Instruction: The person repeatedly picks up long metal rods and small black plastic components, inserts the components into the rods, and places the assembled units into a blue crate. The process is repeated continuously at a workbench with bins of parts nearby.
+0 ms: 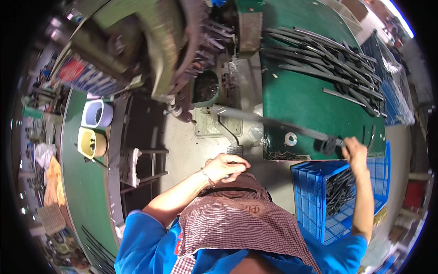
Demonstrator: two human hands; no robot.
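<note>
My right hand (356,153) is closed round the near end of a long, thin grey bar (283,124), blurred by motion. A dark lump (329,147) sits on the bar close to my fingers. The bar slants across the green table's front left corner, its far end near the machine. In front of my apron, my left hand (226,168) is closed, fingers bent together; what it holds, if anything, is hidden. Right of it on the table lies a heap of similar dark grey bars (328,64).
A large green press-like machine (159,50) stands ahead on the left, with a foot pedal (234,150) below. A blue crate (319,201) of dark parts sits under the table's (296,100) front edge. White (98,114) and yellow bins (91,141) stand on the left bench.
</note>
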